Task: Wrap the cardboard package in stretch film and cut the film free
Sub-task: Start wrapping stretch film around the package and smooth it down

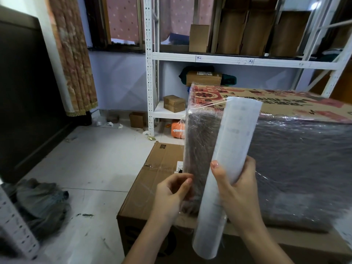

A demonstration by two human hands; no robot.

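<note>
Here, film roll (226, 174) near-upright, top tilted right.

Film roll (226, 168) against wrapped package (297, 161)

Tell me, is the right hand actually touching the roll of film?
Touching. In the head view the right hand wraps its fingers and thumb around the roll of film.
</note>
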